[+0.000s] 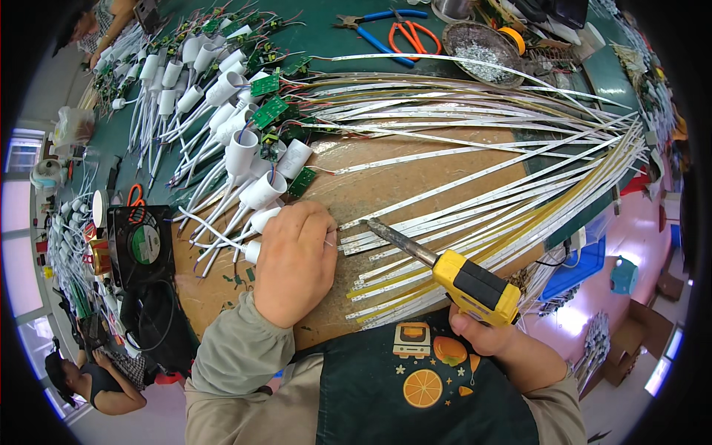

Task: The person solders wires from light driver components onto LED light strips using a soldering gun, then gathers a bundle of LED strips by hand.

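My right hand (482,331) is closed round the yellow and black handle of a soldering iron (476,288). Its dark tip lies at the end of a white LED strip (430,194). Close to that tip, my left hand (298,259) is closed over a white plastic sleeve (253,251) with a white cable; most of the sleeve is hidden under the palm. A thin wire pokes out by the fingertips. Several loose strip ends (360,245) fan out below the tip. Beyond my left hand lie white sleeves (263,190) with green circuit boards (270,111) on wires.
The brown board (215,289) lies on a green table. At the back are blue-handled pliers (374,44), orange-handled cutters (412,41) and a round dish (486,55) of small metal bits. A black fan-like device (141,245) stands left. Other people (100,378) sit farther left.
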### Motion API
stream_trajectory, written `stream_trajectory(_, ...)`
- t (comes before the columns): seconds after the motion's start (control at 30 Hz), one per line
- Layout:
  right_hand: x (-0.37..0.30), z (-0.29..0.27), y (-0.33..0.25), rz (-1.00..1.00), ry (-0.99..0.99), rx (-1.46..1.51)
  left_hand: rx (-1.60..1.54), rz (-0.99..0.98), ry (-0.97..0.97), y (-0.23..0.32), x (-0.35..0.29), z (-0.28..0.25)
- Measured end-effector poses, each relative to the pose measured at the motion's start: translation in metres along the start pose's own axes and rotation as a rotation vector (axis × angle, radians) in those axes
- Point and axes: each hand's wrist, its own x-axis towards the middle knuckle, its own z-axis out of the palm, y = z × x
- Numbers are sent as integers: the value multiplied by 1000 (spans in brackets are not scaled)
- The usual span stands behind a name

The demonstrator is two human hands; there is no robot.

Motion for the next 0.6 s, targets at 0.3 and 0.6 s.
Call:
stream_trajectory(0.3, -3, -3, 3, 25, -34, 48, -20, -17, 6, -1, -3, 3)
stream_trajectory(0.6, 3, 8, -1, -8, -38, 93, -46, -16, -5, -2, -2, 2)
